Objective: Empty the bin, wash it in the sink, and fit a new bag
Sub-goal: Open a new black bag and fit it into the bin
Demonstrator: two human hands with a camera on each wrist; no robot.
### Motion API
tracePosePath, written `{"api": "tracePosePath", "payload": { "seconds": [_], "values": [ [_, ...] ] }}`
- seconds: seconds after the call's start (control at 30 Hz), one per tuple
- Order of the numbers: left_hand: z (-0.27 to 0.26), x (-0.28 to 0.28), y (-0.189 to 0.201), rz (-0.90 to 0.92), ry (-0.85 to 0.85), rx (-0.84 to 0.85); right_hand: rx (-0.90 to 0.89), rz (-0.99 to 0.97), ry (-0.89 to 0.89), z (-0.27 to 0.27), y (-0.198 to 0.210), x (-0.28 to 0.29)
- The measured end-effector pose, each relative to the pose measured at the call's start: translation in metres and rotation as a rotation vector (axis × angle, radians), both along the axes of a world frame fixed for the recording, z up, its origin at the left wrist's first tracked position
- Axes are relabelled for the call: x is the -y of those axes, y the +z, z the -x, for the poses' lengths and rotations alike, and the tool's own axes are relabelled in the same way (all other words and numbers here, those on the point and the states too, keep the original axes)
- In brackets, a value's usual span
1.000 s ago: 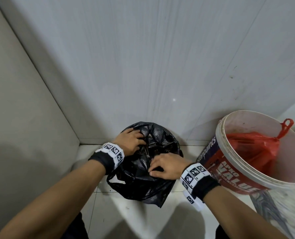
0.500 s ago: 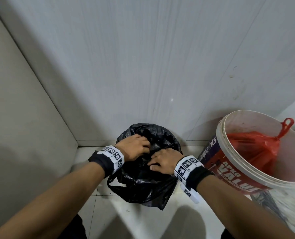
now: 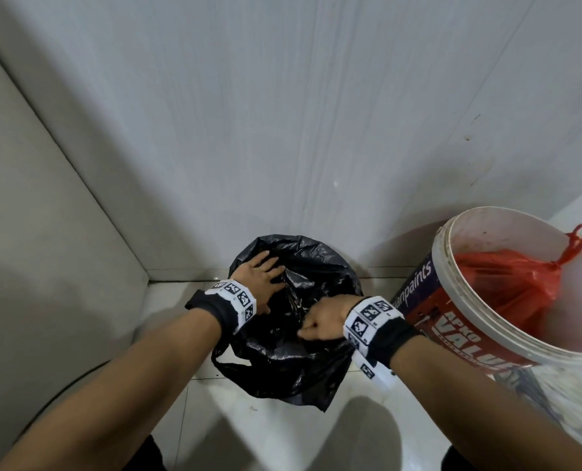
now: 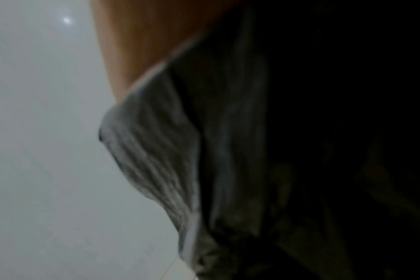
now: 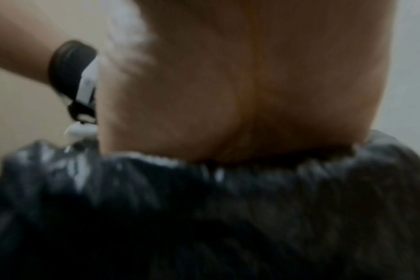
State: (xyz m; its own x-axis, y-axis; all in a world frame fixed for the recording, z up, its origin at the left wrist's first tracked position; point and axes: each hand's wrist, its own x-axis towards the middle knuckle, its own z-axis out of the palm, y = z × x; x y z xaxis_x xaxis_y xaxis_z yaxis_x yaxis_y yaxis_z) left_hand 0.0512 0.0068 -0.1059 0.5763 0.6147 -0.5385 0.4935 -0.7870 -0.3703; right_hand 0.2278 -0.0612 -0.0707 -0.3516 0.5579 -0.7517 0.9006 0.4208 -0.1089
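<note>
Now left hand (image 3: 260, 282) flattened on black bag (image 3: 293, 355); right hand (image 3: 323, 322) gripping.

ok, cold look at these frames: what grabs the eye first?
The crumpled black bag over a bin in the floor corner, centre of the head view, with both hands in it: the left hand lies spread on the far-left plastic, and the right hand pinches the near-right edge. Next, at right, the tilted white paint bucket with a red label holds a knotted red bag.
</note>
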Motion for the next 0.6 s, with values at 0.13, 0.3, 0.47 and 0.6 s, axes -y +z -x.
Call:
{"api": "tracePosePath", "payload": {
  "seconds": [0.13, 0.3, 0.47, 0.6],
  "values": [
    [0.010, 0.005, 0.021, 0.007, -0.065, 0.359, -0.296, -0.438, -0.053, -0.011, 0.009, -0.012],
    [0.002, 0.023, 0.022, 0.073, -0.052, 0.423, -0.060, -0.465, 0.091, -0.010, -0.018, -0.012],
    [-0.005, 0.030, -0.003, 0.121, 0.216, 0.007, 0.222, -0.308, 0.101, -0.009, -0.039, -0.014],
    [0.000, 0.031, -0.016, 0.066, 0.238, -0.094, 0.397, -0.277, 0.158, -0.010, -0.049, -0.014]
  ]
}}
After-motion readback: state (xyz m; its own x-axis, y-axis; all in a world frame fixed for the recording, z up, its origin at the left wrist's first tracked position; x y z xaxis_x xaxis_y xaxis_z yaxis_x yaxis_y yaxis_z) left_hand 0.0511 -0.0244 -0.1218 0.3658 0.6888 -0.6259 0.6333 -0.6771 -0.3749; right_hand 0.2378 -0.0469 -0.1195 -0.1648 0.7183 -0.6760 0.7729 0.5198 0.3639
